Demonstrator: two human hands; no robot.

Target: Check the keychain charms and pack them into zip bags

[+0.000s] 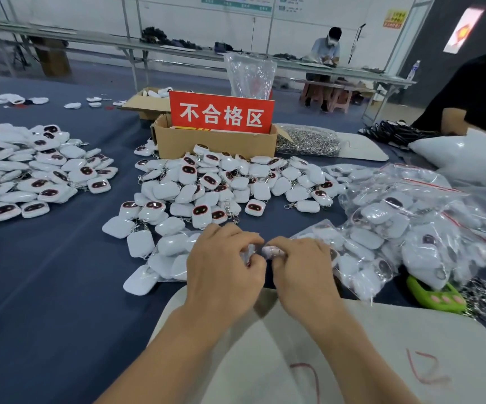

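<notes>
My left hand [224, 263] and my right hand [300, 266] meet at the table's near middle, fingers curled, pinching the top edge of a clear zip bag [172, 255] filled with white charms that lies to the left under my left hand. A small pale piece [271, 251] shows between my fingertips. Just beyond my hands spreads a loose pile of white square keychain charms [221, 185] with dark faces and metal clasps. A heap of filled zip bags [405, 225] lies to the right.
A cardboard box [215, 141] with a red sign stands behind the pile. Another charm pile [35, 170] lies at the left. Metal chains [308, 141] sit right of the box. A green object [434, 295] lies at the right. A person in black [474, 94] leans in at far right.
</notes>
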